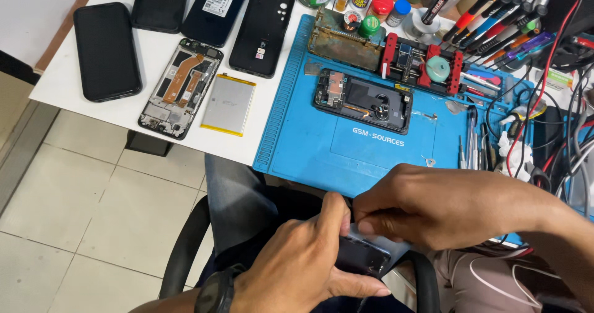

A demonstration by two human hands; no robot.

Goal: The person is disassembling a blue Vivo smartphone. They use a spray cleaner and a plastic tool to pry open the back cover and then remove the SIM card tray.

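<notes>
Together — left hand (297, 263) and right hand (433, 208), both closed around dark phone panel (362, 255).

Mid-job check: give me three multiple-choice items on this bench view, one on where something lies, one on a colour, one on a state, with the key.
1. Where does the loose battery lie?
A. on the blue mat
B. on the white table, right beside the opened phone frame
C. on the floor

2. What colour is the work mat?
A. green
B. grey
C. blue

3. What is the state of the phone on the mat?
A. back removed, insides exposed
B. closed, screen lit
C. sealed in a box

Key: 1 B, it sits on the white top next to the frame. 2 C, the mat is plainly blue. 3 A, its boards and parts show. Both the left hand and right hand grip a dark phone over the lap.
</notes>
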